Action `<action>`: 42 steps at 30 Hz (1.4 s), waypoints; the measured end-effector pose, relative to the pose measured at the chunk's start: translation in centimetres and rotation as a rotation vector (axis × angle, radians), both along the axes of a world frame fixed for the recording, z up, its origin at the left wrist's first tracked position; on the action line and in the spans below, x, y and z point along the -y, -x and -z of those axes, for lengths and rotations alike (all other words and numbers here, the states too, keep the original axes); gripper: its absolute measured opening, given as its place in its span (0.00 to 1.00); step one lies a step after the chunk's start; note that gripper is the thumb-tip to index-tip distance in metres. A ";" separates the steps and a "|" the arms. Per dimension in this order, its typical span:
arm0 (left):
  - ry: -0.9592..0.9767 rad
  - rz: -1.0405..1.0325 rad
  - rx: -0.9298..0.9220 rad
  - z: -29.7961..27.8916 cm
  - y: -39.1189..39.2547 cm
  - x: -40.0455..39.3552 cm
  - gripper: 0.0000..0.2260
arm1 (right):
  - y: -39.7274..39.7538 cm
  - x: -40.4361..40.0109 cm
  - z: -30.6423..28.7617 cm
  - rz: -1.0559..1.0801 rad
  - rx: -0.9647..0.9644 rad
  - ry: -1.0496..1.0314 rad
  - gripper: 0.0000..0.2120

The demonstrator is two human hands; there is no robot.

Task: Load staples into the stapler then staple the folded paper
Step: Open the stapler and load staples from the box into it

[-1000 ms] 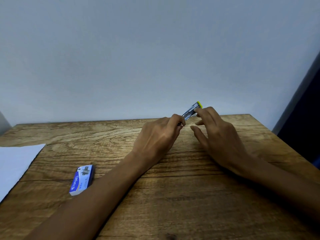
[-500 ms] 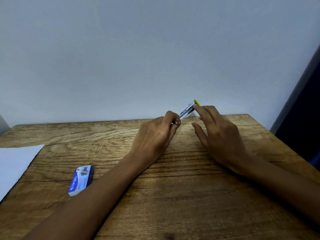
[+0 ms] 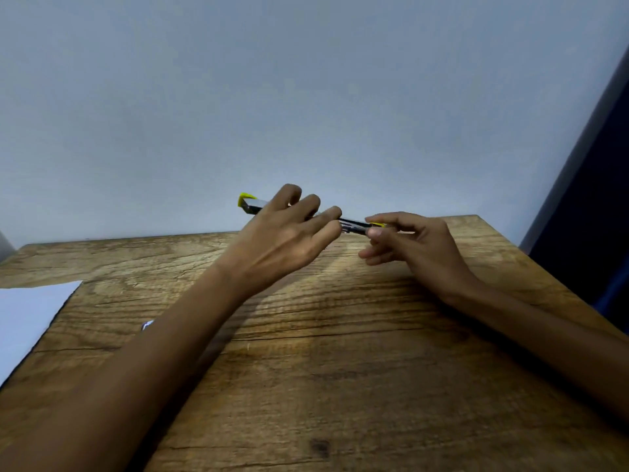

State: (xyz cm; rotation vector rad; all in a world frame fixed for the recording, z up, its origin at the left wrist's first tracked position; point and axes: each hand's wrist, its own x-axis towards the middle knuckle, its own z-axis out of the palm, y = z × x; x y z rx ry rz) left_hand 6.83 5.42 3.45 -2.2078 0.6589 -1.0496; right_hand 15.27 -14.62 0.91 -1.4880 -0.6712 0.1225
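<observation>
A small metal stapler [image 3: 251, 205] with yellow ends is held in the air above the far part of the wooden table [image 3: 340, 369]. My left hand [image 3: 286, 238] grips its body from the near side, fingers wrapped over it. My right hand [image 3: 408, 243] pinches the yellow-tipped end [image 3: 376, 225] that sticks out to the right, between thumb and forefinger. White paper [image 3: 27, 321] lies at the table's left edge. The blue staple box [image 3: 147, 324] is almost wholly hidden behind my left forearm; only a white corner shows.
A plain pale wall stands right behind the table's far edge. A dark vertical surface [image 3: 585, 216] rises at the right, past the table's corner.
The stapler has swung from pointing up-right to lying nearly level, its yellow head now at the left. My left hand moved up and right; my forearm now covers the staple box.
</observation>
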 end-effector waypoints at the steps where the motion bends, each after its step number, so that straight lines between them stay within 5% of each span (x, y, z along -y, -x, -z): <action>1: -0.023 0.017 0.009 0.1 0.0 -0.1 0.09 | -0.1 0.0 0.1 -0.012 0.006 0.020 0.11; 15: 0.053 0.116 -0.219 -1.8 0.4 0.0 0.09 | -0.8 -0.1 0.7 0.048 0.318 0.274 0.13; 20: 0.061 0.079 -0.289 -2.1 0.6 0.6 0.09 | -0.6 -0.2 0.4 -0.017 0.363 0.387 0.06; 31: 0.041 0.286 0.094 -2.0 1.1 1.0 0.08 | 1.1 -0.2 0.2 0.029 0.467 0.192 0.14; 42: 0.161 0.249 0.071 0.1 1.2 0.6 0.09 | 1.4 -0.4 0.9 0.227 0.791 0.272 0.16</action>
